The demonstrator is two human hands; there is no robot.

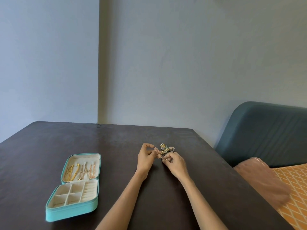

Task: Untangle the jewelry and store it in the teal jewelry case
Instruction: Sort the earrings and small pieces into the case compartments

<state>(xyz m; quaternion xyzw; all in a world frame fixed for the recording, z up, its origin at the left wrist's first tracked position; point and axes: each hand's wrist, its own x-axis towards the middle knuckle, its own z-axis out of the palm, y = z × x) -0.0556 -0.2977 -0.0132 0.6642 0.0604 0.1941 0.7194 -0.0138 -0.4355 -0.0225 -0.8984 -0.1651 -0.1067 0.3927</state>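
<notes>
Left hand [146, 155] pinches a pink leaf earring [157, 152], right hand [174, 163] pinches something tiny at the jewelry pile [166, 149] mid-table; teal jewelry case [73, 208] lies open, well apart. Light, snaggy, delicate stuff imo, grab the solid leaf bit, not the hook

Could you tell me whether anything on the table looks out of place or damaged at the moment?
Nothing looks damaged or spilled. The only untidy thing is the jewelry heap, a clump between the left hand and right hand. The teal jewelry case lies open and flat, chains hanging neatly in its lid.
</notes>
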